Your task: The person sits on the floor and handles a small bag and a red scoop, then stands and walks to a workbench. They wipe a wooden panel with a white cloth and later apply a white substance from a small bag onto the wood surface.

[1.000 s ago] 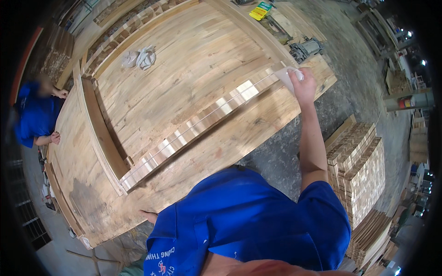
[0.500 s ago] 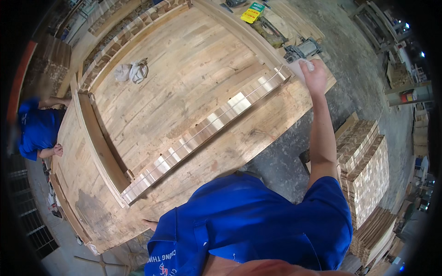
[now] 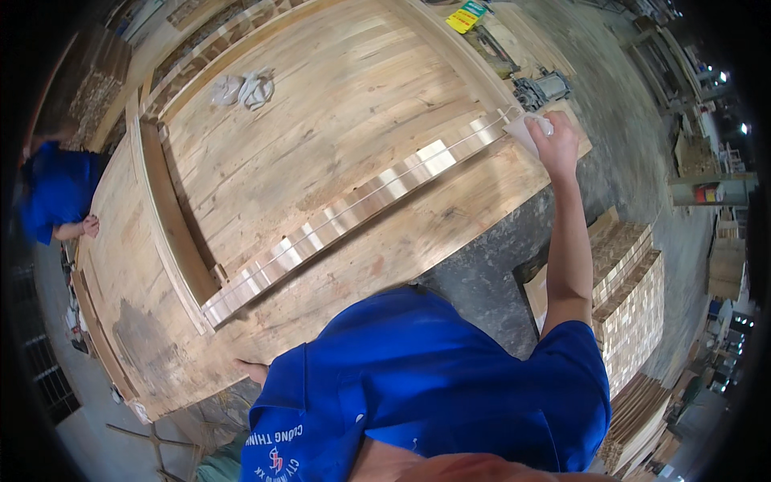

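Note:
My right hand [image 3: 556,145] is closed round a whitish squeeze bottle [image 3: 524,132], its narrow end tilted toward the right end of a laminated wooden rail [image 3: 353,207]. A thin line runs along the rail's top face. This rail forms the near side of a wooden frame, with a side rail [image 3: 173,209] at left and another [image 3: 458,48] at right. My left hand [image 3: 253,370] rests at the near edge of the wooden worktable [image 3: 361,277], fingers stretched out and holding nothing; my sleeve hides part of it.
Crumpled whitish bags [image 3: 245,88] lie inside the frame. A clamp-like metal tool [image 3: 542,88] and a yellow-green packet [image 3: 466,16] sit beyond the right end. Stacked wood blocks [image 3: 630,297] stand on the floor at right. A co-worker in blue [image 3: 60,189] stands at the left edge.
The view has shifted slightly, moving the frame and bags within the picture. My right hand stays at the rail's right end with the bottle. The co-worker's posture has changed slightly.

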Demonstrator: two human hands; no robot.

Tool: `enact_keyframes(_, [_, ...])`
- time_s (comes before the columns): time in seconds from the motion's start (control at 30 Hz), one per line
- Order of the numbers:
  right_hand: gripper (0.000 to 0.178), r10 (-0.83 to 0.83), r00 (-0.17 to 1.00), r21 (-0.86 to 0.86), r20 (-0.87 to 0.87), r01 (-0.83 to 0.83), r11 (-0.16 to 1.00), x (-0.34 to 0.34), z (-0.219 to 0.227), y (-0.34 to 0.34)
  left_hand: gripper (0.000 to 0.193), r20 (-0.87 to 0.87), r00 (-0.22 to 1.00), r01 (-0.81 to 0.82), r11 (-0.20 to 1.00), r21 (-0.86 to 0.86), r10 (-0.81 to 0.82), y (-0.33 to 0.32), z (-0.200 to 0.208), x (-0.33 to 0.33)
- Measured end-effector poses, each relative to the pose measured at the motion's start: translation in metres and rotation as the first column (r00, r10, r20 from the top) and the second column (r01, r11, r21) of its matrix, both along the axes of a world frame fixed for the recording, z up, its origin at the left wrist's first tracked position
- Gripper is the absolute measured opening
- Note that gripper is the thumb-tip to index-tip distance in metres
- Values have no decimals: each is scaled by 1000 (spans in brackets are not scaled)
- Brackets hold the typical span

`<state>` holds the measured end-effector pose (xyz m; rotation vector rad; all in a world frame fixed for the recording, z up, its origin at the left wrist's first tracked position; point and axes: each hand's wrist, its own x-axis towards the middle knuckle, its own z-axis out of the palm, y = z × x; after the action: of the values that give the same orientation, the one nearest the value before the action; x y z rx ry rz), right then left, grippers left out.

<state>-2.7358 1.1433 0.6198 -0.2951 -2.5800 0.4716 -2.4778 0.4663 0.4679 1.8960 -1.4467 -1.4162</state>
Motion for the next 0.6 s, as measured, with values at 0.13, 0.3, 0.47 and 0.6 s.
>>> enact_keyframes(0.13, [27, 176, 983, -19, -48, -177, 984, 6, 11, -46, 81, -32, 999, -26, 999, 17, 27, -2, -8, 3])
enact_keyframes(0.3, [25, 278, 960, 8, -2, -278, 960, 16, 20, -99, 82, -68, 997, -37, 997, 69, 42, -14, -25, 14])
enact_keyframes(0.47, [26, 370, 928, -3, 50, -370, 929, 24, 22, -164, 86, -174, 984, -9, 989, 150, 36, -10, -23, 22])
enact_keyframes(0.6, [27, 475, 877, -11, 76, -475, 880, 30, 21, -220, 94, -304, 950, 140, 971, 192, -77, -14, -25, 37])
